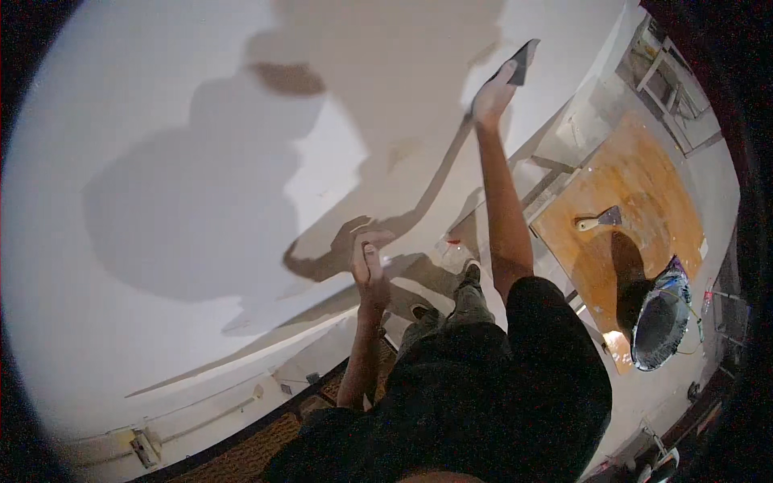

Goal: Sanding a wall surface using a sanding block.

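Note:
My right hand (497,95) is stretched up and to the right against the pale wall (322,169). Its fingers are closed round a dark, flat piece of what looks like sandpaper (525,63), which lies at the wall's surface. Lower and nearer my body, my left hand (369,259) is raised close to the wall, thumb up and fingers loosely bent, with nothing visible in it. Whether its fingertips touch the wall I cannot tell. Broad shadows of my head and arms fall across the wall, and a few slightly darker patches show on it.
On the right stands an orange-brown wooden board (636,181) bearing a putty knife (600,219) and a dark, plastic-lined bucket (664,318) at its near edge. A white frame (680,97) leans at the far right. White trim (266,386) runs along the lower left beside a brown textured mat (258,451).

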A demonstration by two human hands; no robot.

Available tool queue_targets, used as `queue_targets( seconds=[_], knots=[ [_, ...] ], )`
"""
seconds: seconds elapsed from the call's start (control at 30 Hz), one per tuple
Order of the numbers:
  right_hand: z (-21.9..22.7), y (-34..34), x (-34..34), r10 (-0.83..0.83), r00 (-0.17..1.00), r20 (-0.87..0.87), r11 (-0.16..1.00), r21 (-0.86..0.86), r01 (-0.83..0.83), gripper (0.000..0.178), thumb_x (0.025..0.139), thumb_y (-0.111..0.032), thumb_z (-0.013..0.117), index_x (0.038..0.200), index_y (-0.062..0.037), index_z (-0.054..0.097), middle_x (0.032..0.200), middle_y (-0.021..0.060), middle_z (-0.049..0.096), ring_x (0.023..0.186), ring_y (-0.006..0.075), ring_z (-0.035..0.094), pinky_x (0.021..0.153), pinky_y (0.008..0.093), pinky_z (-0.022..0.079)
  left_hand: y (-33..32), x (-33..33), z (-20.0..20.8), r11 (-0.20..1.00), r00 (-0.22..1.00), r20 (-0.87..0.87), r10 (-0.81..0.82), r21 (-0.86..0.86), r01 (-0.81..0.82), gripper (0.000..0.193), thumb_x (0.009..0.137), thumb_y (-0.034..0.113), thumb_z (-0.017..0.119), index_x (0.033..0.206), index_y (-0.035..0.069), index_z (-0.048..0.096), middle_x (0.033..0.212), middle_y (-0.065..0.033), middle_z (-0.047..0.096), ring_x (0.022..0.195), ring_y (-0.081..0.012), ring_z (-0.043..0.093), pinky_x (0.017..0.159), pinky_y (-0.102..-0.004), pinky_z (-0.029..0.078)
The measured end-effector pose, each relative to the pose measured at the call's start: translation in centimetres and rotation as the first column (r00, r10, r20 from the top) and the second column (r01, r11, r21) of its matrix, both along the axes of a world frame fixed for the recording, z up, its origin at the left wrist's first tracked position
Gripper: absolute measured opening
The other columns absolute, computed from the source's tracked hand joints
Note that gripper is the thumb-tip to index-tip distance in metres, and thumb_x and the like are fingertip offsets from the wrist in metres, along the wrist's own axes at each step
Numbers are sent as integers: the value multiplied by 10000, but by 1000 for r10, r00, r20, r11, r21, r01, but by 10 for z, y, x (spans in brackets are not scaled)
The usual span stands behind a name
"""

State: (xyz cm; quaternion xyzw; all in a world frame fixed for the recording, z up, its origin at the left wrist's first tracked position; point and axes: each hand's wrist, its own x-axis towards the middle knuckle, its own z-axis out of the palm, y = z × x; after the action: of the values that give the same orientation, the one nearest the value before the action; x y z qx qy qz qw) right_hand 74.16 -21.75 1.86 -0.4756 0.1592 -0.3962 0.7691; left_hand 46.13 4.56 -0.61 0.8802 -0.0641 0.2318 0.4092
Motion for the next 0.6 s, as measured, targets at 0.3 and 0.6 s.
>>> queue_targets(
  seconds=[0.3, 0.6],
  knots=[
    [-41, 137, -77, -109, 990, 86, 956, -264, 128, 571, 1084, -329, 394, 1481, 82, 376, 1528, 262, 404, 1433, 357, 364, 1200, 418, 243, 0, -45, 13, 942, 976, -220, 4, -326, -78, 461, 1069, 372, 385, 1025, -15, 632, 996, -122, 680, 960, -233, 623, 921, -363, 455],
    [-4, 178, -120, 31, 950, 311, 901, -419, 108, 632, 1062, -159, 430, 1604, -17, 137, 1685, 160, 99, 1542, 289, 144, 1252, 394, 103, 22, -173, 6, 834, 940, -316, 127, -479, -273, 388, 1053, 265, 386, 1049, -51, 612, 1027, -180, 639, 991, -259, 609, 936, -381, 453]
  ],
)
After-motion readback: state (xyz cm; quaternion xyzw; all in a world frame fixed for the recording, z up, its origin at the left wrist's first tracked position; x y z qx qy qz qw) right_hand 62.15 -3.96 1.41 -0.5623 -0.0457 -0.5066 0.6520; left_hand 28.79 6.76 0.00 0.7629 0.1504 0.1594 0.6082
